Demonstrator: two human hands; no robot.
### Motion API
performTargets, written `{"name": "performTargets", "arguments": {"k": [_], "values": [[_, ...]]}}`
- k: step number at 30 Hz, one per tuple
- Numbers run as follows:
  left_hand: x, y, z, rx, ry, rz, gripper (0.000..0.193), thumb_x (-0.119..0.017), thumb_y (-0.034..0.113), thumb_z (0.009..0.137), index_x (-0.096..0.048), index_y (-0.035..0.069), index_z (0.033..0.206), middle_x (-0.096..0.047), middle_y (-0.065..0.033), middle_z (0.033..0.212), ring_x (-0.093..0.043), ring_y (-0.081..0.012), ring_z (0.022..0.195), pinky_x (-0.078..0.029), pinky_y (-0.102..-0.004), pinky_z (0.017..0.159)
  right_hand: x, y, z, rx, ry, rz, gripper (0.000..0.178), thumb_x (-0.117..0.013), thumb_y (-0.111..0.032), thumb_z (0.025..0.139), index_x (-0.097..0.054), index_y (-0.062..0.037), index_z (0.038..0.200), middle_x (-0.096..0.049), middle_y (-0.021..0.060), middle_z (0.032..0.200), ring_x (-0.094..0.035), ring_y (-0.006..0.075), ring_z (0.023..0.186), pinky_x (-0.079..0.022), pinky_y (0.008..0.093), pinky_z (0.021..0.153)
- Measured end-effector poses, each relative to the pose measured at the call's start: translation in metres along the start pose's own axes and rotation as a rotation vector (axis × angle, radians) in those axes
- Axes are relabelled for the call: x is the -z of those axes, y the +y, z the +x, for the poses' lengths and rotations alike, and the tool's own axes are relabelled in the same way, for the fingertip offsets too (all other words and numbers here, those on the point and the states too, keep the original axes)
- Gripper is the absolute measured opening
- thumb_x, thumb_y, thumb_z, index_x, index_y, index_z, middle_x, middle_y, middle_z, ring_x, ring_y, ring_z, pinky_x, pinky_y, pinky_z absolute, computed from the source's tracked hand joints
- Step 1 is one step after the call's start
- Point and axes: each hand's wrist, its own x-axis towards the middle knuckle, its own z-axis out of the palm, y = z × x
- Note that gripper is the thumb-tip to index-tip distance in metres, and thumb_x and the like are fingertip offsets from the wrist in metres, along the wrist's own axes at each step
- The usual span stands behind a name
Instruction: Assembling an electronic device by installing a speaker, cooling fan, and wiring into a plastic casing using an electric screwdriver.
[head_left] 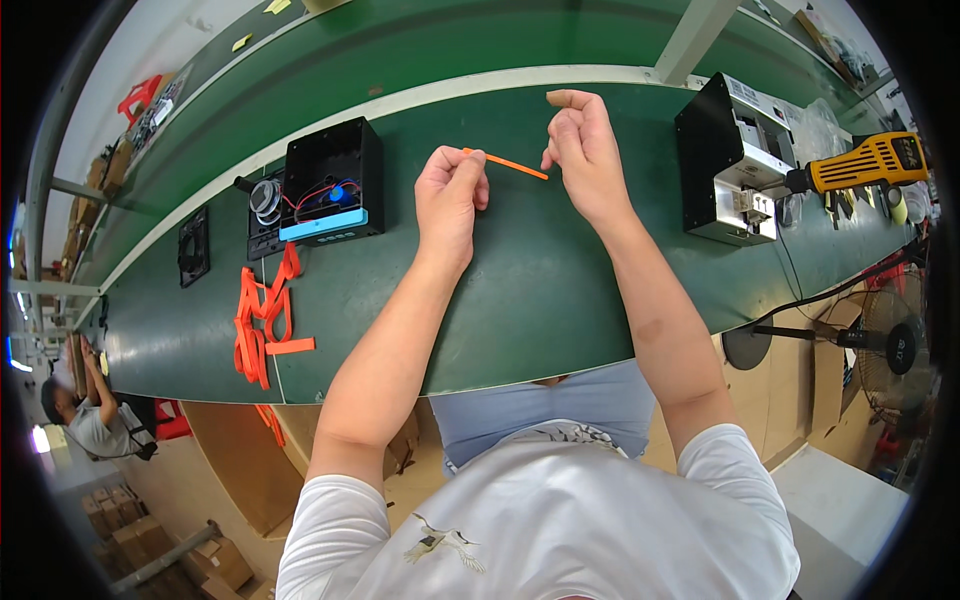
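My left hand [455,198] pinches one end of a short, thin orange strip [515,166] between thumb and fingers, above the green bench. The strip points right, its far end bare beside the fingertips of my right hand [585,155]. On that hand one finger is stretched out to the left and the others are bent; nothing shows in it. Left of my hands stands a black open-topped box [345,165] with a light-blue edge piece and red, blue and black wires inside. Against its left side lies a black panel with a round, pale-rimmed speaker-like part [266,200].
A tangle of orange strips [262,325] lies at the left front. Further left is a black frame [194,247]. At the right stand a black-and-metal machine [735,165] and a yellow heat gun [868,163]. A fan [895,345] is beyond the right edge; a person [100,420] sits far left.
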Motion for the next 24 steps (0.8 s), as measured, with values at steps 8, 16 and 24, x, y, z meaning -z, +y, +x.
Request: {"name": "performTargets", "arguments": {"k": [8, 16, 24], "values": [[-0.001, 0.003, -0.002, 0.018, 0.014, 0.022, 0.018, -0.065, 0.015, 0.099, -0.055, 0.011, 0.084, -0.059, 0.0000, 0.076, -0.050, -0.0085, 0.061, -0.039, -0.0254, 0.057, 0.006, -0.014, -0.001, -0.171, -0.085, -0.192, 0.035, -0.062, -0.011, 0.101, -0.051, 0.0016, 0.132, -0.059, 0.0021, 0.079, -0.055, 0.0086, 0.065, -0.051, 0.0275, 0.063], [0.001, 0.000, -0.001, -0.003, -0.016, 0.011, 0.014, -0.066, 0.015, 0.100, -0.057, 0.008, 0.092, -0.061, -0.0019, 0.081, -0.051, -0.0069, 0.061, -0.040, -0.0245, 0.055, -0.007, 0.010, 0.003, 0.258, 0.360, -0.278, 0.055, -0.068, -0.013, 0.097, -0.043, 0.0028, 0.144, -0.067, 0.0167, 0.128, -0.066, 0.0191, 0.109, -0.052, 0.0331, 0.098], [0.000, 0.001, 0.001, -0.045, -0.016, 0.063, 0.012, -0.067, 0.015, 0.101, -0.060, 0.005, 0.100, -0.064, -0.0037, 0.091, -0.055, -0.0072, 0.067, -0.043, -0.0234, 0.057, -0.003, -0.017, -0.005, -0.202, -0.221, -0.198, 0.013, -0.069, -0.008, 0.095, -0.072, 0.0020, 0.103, -0.073, 0.0080, 0.093, -0.065, 0.0115, 0.072, -0.053, 0.0288, 0.068]]}}
